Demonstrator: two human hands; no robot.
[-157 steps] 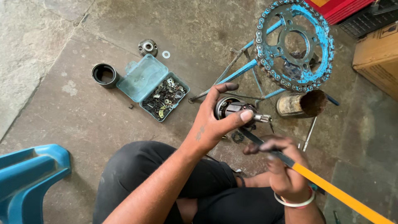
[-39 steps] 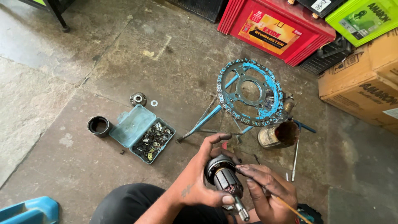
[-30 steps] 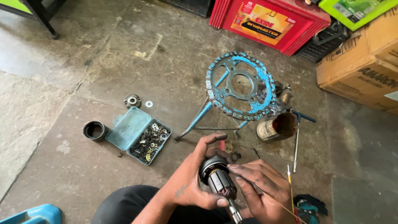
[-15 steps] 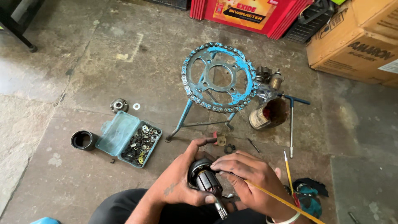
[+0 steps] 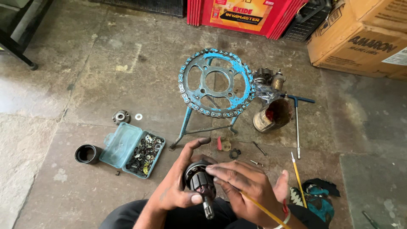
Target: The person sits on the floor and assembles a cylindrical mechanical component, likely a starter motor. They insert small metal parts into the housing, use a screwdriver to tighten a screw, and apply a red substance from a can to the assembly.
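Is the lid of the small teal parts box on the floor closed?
No, the teal parts box lies open, showing washers and small metal parts inside.

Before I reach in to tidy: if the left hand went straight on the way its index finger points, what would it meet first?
Likely the small red piece on the floor just beyond the left hand, then the blue sprocket stand; depth is unclear.
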